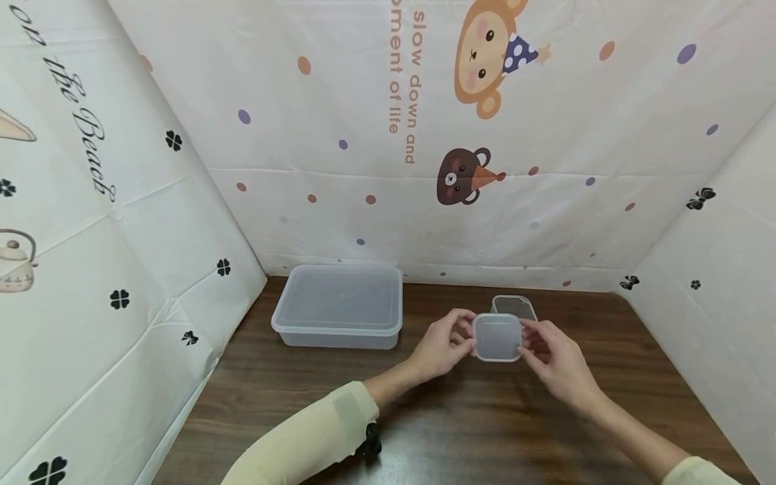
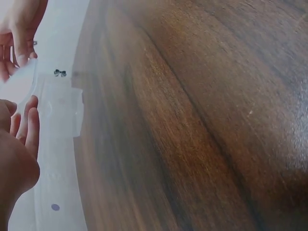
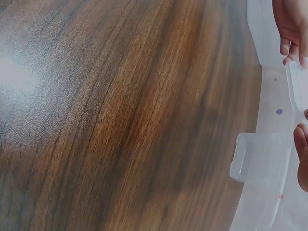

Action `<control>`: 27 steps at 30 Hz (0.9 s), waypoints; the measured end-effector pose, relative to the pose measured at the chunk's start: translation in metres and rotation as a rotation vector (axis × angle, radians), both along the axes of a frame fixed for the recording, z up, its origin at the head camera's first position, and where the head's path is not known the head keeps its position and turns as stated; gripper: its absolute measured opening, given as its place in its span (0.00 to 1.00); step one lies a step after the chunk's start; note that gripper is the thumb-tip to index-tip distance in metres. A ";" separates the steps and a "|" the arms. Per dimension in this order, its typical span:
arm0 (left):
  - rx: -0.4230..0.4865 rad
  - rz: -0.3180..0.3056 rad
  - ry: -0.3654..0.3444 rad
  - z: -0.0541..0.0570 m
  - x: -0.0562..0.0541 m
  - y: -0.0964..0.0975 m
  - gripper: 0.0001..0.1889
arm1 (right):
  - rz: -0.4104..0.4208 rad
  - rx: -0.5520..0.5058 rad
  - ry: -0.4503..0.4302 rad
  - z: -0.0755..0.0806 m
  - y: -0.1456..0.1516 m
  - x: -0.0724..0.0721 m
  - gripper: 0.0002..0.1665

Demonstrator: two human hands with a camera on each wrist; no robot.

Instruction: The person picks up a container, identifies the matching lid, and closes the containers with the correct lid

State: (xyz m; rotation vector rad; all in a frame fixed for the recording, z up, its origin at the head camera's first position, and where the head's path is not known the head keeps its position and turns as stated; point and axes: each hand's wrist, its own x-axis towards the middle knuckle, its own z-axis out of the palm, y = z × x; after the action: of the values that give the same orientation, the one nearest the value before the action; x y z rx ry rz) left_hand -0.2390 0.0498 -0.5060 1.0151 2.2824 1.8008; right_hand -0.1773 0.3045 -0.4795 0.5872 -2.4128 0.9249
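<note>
A small, clear, square plastic lid with rounded corners (image 1: 497,337) is held up between both hands, its flat face toward the head camera. My left hand (image 1: 441,345) pinches its left edge between thumb and fingers. On the opposite edge, my right hand (image 1: 558,359) pinches it the same way. Just behind the lid, an uncovered small clear container (image 1: 515,305) stands on the table, partly hidden in the head view. In the right wrist view this container (image 3: 250,158) shows its side, apart from both hands.
A larger, clear rectangular container with its lid on (image 1: 339,303) sits at the back left of the dark wooden table (image 1: 448,431). Printed white sheets (image 1: 339,215) hang behind the table and along both sides. A small black object (image 1: 370,441) is beside the left sleeve.
</note>
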 end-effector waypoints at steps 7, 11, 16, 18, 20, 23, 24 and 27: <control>-0.036 0.040 0.042 -0.001 -0.003 -0.001 0.29 | 0.034 0.030 0.041 -0.003 -0.001 -0.002 0.40; -0.050 0.032 0.038 -0.002 -0.003 -0.002 0.29 | 0.046 0.053 0.031 -0.004 -0.001 -0.001 0.42; -0.075 0.036 0.042 -0.001 -0.003 -0.002 0.28 | 0.052 0.104 0.015 -0.004 -0.001 -0.001 0.47; -0.087 0.033 0.040 0.000 -0.004 -0.002 0.28 | 0.052 0.119 0.009 -0.005 -0.001 -0.001 0.49; -0.095 0.024 0.032 0.001 -0.005 -0.002 0.28 | 0.051 0.127 0.003 -0.006 -0.001 -0.001 0.51; -0.095 0.003 0.002 0.004 -0.005 -0.003 0.28 | 0.049 0.143 0.006 -0.007 -0.001 -0.001 0.53; -0.094 -0.004 -0.009 0.005 -0.005 -0.003 0.28 | 0.047 0.151 0.009 -0.008 0.000 -0.001 0.53; -0.095 -0.019 -0.049 0.006 -0.005 -0.003 0.28 | 0.037 0.186 0.027 -0.009 0.001 -0.001 0.54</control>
State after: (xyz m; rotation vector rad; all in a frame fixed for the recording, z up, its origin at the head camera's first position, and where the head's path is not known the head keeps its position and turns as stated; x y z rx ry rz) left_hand -0.2440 0.0472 -0.5002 0.9626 2.2972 1.6737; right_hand -0.1781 0.3051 -0.4883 0.7092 -2.4882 0.7065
